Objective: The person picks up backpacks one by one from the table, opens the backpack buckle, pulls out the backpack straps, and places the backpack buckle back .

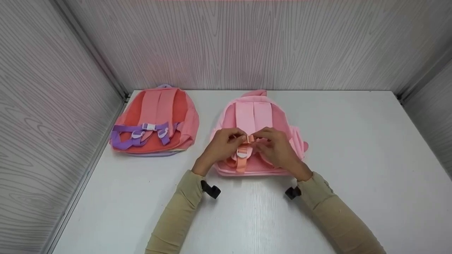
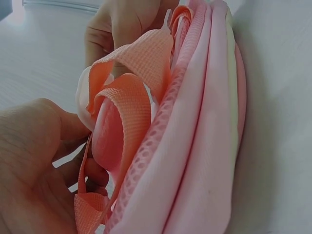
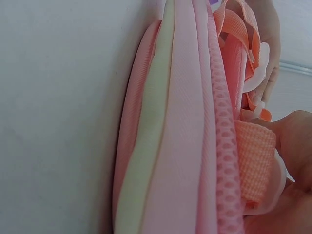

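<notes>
A pink backpack (image 1: 263,109) lies with its strap side up, under both hands. Between the fingertips is a small pale buckle (image 1: 248,139) on orange webbing. My left hand (image 1: 222,145) pinches its left side with thumb and forefinger. From the other side, my right hand (image 1: 279,146) pinches the orange strap (image 1: 251,138) at the buckle. Just below, a pale strap adjuster (image 1: 242,152) carries a hanging orange tail. In the left wrist view, loops of orange webbing (image 2: 129,109) stand up from the mesh back panel, partly hiding the fingers.
A coral backpack (image 1: 187,123) with purple straps (image 1: 122,144) and pale buckles lies to the left, also strap side up. The white table (image 1: 353,158) is bordered by wood-grain panels (image 1: 226,46) at the back and sides. Black wrist cameras (image 1: 212,190) sit on both sleeves.
</notes>
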The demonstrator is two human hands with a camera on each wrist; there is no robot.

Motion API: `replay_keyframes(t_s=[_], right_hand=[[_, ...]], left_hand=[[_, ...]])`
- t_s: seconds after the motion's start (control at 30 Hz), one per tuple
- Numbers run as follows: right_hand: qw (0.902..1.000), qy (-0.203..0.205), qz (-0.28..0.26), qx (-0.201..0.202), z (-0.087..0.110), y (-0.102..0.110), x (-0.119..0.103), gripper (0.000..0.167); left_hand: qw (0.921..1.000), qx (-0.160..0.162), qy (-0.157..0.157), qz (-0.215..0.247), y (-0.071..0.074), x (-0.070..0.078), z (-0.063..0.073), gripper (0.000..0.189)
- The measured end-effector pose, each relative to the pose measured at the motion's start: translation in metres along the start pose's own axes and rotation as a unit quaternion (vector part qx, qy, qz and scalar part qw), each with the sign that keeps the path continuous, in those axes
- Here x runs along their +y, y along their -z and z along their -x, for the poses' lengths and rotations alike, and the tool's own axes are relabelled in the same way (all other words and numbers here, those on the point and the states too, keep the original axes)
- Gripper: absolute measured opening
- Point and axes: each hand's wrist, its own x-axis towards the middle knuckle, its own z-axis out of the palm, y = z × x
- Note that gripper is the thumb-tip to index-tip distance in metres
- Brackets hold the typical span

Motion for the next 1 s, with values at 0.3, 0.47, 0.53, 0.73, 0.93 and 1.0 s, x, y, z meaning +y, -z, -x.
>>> replay_keyframes(t_s=[0.3, 0.47, 0.53, 0.73, 0.93, 1.0], right_hand=[[0.9999, -0.004, 0.01, 0.0, 0.001, 0.0, -0.001, 0.023], [0.9999, -0.005, 0.01, -0.004, 0.001, 0.0, 0.0, 0.023], [0.9999, -0.007, 0.008, -0.005, 0.0, 0.001, 0.0, 0.023], [0.9999, -0.009, 0.004, -0.005, 0.0, 0.001, 0.001, 0.023], [1.0, -0.002, -0.006, -0.002, 0.0, 0.002, 0.001, 0.023], [1.0, 0.0, -0.007, 0.0, 0.0, 0.002, 0.001, 0.023]], left_hand=[[0.9999, 0.005, -0.013, -0.001, -0.001, 0.004, 0.001, 0.017], [1.0, 0.003, -0.003, -0.003, -0.001, 0.005, 0.001, 0.018], [1.0, 0.002, 0.001, -0.001, 0.0, 0.006, 0.002, 0.018], [1.0, -0.004, 0.004, -0.003, 0.004, 0.006, 0.002, 0.019], [0.9998, -0.011, 0.009, -0.011, 0.009, 0.003, 0.002, 0.019], [0.9998, -0.01, 0.007, -0.016, 0.011, 0.002, 0.002, 0.019]])
